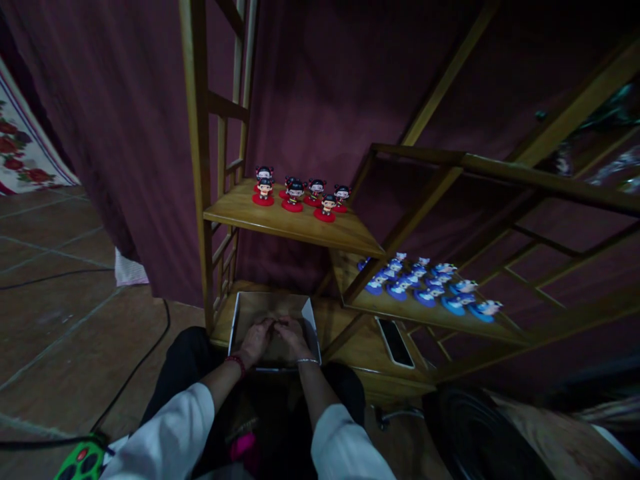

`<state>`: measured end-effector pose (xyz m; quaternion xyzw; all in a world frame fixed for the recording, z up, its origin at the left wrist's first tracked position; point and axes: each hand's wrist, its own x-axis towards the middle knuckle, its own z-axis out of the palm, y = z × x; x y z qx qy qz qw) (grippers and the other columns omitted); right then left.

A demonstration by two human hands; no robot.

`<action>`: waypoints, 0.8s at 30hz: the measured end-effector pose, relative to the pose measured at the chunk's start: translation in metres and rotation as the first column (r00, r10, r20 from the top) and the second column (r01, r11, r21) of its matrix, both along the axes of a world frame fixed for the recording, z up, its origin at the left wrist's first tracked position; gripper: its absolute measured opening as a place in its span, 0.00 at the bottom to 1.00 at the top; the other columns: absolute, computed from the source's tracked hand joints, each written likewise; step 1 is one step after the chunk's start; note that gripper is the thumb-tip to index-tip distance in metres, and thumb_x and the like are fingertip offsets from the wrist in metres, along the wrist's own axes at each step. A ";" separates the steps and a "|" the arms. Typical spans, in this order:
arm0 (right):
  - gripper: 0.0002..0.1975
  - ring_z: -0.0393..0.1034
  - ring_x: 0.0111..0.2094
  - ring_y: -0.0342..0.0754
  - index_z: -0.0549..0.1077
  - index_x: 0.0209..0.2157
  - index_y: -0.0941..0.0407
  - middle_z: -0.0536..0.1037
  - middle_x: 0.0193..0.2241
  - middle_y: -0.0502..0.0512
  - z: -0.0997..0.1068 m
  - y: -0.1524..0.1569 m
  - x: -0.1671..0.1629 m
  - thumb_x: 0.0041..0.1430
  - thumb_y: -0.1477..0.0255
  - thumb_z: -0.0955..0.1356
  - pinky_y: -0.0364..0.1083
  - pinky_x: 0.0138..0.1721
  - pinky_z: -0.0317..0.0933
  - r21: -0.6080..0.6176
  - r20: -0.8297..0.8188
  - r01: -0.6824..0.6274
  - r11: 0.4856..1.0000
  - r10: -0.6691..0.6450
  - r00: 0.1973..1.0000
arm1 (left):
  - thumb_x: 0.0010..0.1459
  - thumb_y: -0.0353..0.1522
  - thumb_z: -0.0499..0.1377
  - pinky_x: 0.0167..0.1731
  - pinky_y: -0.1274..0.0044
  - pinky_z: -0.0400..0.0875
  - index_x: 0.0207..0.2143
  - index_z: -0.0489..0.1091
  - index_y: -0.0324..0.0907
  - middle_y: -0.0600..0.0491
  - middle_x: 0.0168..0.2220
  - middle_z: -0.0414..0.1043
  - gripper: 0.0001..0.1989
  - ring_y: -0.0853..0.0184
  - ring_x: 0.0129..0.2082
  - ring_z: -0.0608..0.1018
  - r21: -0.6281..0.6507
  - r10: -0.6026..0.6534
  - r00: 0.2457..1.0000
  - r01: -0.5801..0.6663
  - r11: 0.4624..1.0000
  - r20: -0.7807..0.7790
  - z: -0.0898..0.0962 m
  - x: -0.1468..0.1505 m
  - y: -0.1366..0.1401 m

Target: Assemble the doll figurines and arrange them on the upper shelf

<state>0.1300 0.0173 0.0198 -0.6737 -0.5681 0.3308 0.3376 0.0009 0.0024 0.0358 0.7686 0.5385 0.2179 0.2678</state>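
A shallow open box (311, 325) with pale walls sits on the lowest shelf, close in front of my knees. Inside its outline, my left hand (257, 340) and my right hand (292, 336) meet at the fingertips, the fingers of both curled and closed together. Whatever they pinch, if anything, is hidden by the fingers and the dim light. A dark red bead bracelet (236, 364) circles my left wrist, and a thin silver bracelet (307, 361) my right. The box floor around the hands looks brown.
Several red-based figurines (295, 193) stand on the wooden shelf (290, 229) above the box. Several blue-and-white figurines (420, 283) occupy another shelf to the right. A phone (395, 342) lies right of the box. A cable (145, 357) and a green power strip (83, 460) are on the floor at left.
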 end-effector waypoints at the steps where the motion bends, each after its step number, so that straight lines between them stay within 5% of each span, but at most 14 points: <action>1: 0.14 0.71 0.26 0.45 0.74 0.35 0.60 0.77 0.25 0.53 0.003 -0.001 0.001 0.47 0.69 0.65 0.42 0.27 0.64 -0.016 -0.052 -0.005 1.000 0.004 0.999 | 0.54 0.21 0.46 0.50 0.78 0.64 0.50 0.67 0.42 0.50 0.49 0.70 0.23 0.69 0.48 0.72 -0.004 0.012 0.999 -0.012 1.000 0.034 0.001 0.001 0.000; 5: 0.14 0.66 0.21 0.41 0.73 0.29 0.60 0.72 0.18 0.49 0.018 -0.005 0.003 0.47 0.64 0.66 0.40 0.24 0.60 -0.053 -0.246 -0.043 0.998 0.029 0.969 | 0.57 0.24 0.48 0.48 0.76 0.66 0.48 0.69 0.43 0.50 0.45 0.73 0.19 0.68 0.45 0.74 -0.023 0.092 0.985 -0.090 0.996 0.149 0.008 0.001 0.001; 11: 0.20 0.64 0.20 0.40 0.72 0.28 0.60 0.72 0.20 0.49 0.040 -0.007 0.003 0.45 0.56 0.67 0.40 0.23 0.59 -0.035 -0.437 -0.080 0.996 0.057 0.898 | 0.57 0.27 0.52 0.45 0.75 0.67 0.44 0.72 0.39 0.48 0.41 0.76 0.14 0.66 0.41 0.76 -0.070 0.208 0.933 -0.196 0.978 0.292 0.024 -0.003 0.005; 24: 0.20 0.63 0.24 0.39 0.76 0.34 0.59 0.76 0.27 0.51 0.078 -0.015 -0.001 0.39 0.60 0.72 0.39 0.24 0.53 0.028 -0.497 -0.065 0.997 0.070 0.865 | 0.54 0.34 0.53 0.26 0.80 0.68 0.40 0.73 0.38 0.52 0.28 0.75 0.14 0.70 0.26 0.74 -0.249 0.292 0.686 -0.164 0.955 0.666 0.051 -0.009 0.012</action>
